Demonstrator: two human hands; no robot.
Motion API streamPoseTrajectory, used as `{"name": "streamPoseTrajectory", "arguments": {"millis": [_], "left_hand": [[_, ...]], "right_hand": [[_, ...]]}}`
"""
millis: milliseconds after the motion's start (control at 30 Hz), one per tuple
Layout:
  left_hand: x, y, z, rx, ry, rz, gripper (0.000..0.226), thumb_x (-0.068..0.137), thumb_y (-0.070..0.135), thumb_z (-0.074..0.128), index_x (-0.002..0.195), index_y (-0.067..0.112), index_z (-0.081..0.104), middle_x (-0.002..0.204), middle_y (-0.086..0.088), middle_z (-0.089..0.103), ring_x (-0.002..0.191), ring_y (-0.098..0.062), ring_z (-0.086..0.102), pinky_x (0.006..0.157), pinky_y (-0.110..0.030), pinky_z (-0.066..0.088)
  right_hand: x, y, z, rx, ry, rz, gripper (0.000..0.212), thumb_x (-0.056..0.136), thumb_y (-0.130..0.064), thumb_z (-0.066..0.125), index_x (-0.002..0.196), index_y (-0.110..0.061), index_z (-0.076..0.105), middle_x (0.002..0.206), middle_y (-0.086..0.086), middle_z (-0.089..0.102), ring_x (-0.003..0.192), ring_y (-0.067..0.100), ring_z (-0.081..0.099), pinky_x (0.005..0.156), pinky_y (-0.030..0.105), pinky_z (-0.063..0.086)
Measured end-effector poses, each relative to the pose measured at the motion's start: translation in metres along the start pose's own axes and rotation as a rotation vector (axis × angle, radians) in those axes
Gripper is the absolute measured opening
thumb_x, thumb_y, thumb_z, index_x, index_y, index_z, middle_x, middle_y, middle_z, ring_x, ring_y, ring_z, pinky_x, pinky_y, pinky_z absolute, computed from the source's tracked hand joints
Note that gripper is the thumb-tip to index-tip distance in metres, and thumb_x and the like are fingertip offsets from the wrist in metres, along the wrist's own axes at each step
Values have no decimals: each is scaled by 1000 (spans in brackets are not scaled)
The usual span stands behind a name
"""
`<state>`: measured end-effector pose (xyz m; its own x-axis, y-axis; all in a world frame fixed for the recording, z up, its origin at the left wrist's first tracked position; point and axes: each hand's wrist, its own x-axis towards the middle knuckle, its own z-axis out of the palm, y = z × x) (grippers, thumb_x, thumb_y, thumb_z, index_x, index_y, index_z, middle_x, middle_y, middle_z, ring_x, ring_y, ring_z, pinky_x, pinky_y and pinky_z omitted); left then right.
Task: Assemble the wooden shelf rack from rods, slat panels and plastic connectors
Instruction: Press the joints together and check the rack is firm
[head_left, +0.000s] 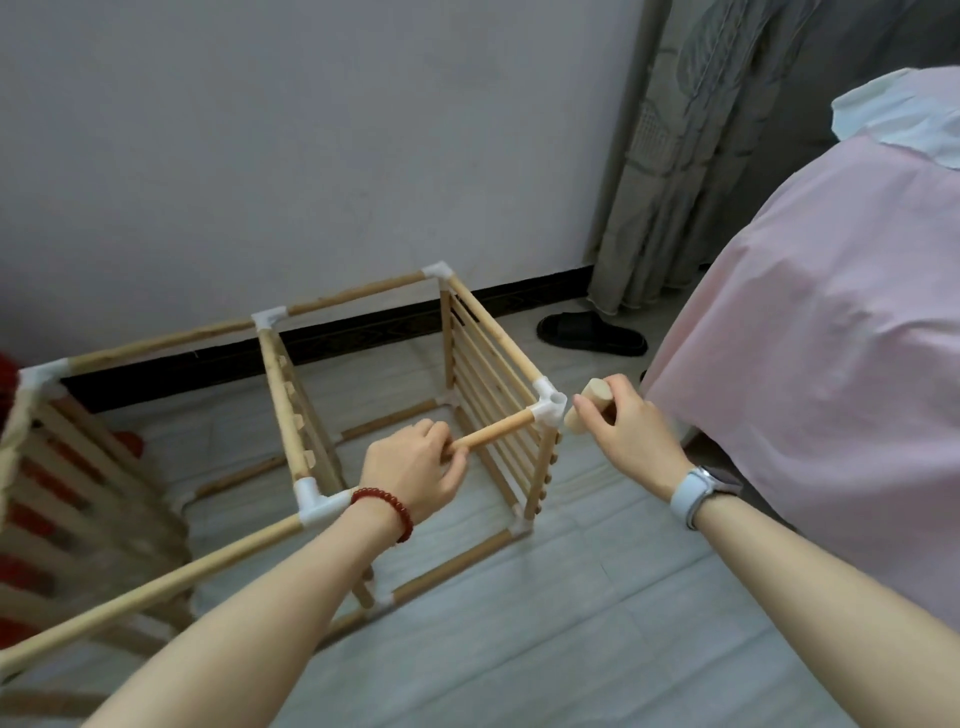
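The partly built shelf rack (395, 415) stood on the tiled floor (597, 623) near the wall (311, 130), its frame made of wooden rods joined at the corners by white plastic connectors. A slat panel (493, 405) formed the right side of the nearer cube, and a second slat panel (67, 493) lay at the left edge of the view. The left hand (415, 470) was closed round the front top rod (493, 432), fingers curled over it near its free end; the rod's other end sat in the front right corner connector (549, 408). The right hand (626, 428) held a short wooden piece (589, 410) in a closed grip, just beside that connector; whether the two touched could not be told. A red bead bracelet (384, 512) was on the left wrist and a pale-strapped watch (698, 491) on the right. A long rod (156, 587) ran from the near left connector (317, 501) toward the lower left corner. A pink-covered bed (805, 364) stood to the right, a curtain (691, 156) hung behind it, and a black slipper (592, 332) lay on the floor by the skirting.
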<state>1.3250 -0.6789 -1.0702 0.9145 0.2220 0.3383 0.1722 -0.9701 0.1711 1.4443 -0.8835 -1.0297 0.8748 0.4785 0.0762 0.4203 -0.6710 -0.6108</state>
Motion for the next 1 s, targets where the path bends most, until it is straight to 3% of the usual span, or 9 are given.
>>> {"name": "streamPoseTrajectory", "arguments": {"millis": [133,233,300,333,467,533,667,800,1000], "left_hand": [[13,32,11,-14,-116,-20,33,99,41,25,114,24,50,99,5,56,86,-16,58,58,-29,41],[15,36,22,74,25,2,33,98,36,28,104,24,59,77,7,58,65,-13,58,42,-23,26],[11,33,27,97,134,23,35,92,36,33,87,25,65,57,9,51,45,-9,50,36,-19,13],[10,31,30,89,175,26,34,90,36,34,84,25,66,54,9,50,41,-9,47,36,-18,13],[10,29,38,81,217,41,34,90,35,35,85,24,66,53,9,50,40,-8,46,36,-17,21],[12,30,37,70,215,29,34,90,35,35,86,24,66,54,9,51,41,-8,46,37,-17,21],[9,30,38,45,206,20,34,90,36,34,88,24,67,55,10,52,42,-8,47,38,-17,23],[10,29,35,45,182,22,33,90,36,35,88,25,65,57,9,54,44,-8,50,40,-18,21],[-6,16,31,72,190,38,25,89,29,44,90,16,65,61,4,54,48,-15,52,46,-22,27]], "right_hand": [[18,-34,-21,-171,85,-144,32,97,-39,42,108,-10,42,88,10,60,82,35,60,63,35,39],[40,-63,-46,-81,389,-202,39,98,-37,42,114,-1,40,93,17,64,87,42,60,68,39,40],[41,-64,-42,95,574,-230,40,97,-37,42,113,0,41,85,7,61,82,39,62,66,36,41],[38,-56,-30,84,541,-193,40,96,-41,40,110,-3,41,82,2,61,80,37,63,65,36,43],[28,-20,27,-294,10,-81,24,98,-41,36,99,-17,31,69,-6,51,72,27,62,57,31,36],[40,-28,12,-261,102,-112,25,98,-39,37,100,-14,33,68,-5,49,67,25,56,57,30,32],[38,-38,-3,185,493,-104,33,98,-32,42,111,-3,38,73,-8,47,62,13,49,55,29,38],[28,-20,33,-158,67,-31,22,98,-38,39,99,-17,34,73,-2,54,66,20,56,61,33,41],[27,3,40,600,157,197,24,98,-39,38,100,-15,43,86,5,55,70,15,52,59,26,43]]}}
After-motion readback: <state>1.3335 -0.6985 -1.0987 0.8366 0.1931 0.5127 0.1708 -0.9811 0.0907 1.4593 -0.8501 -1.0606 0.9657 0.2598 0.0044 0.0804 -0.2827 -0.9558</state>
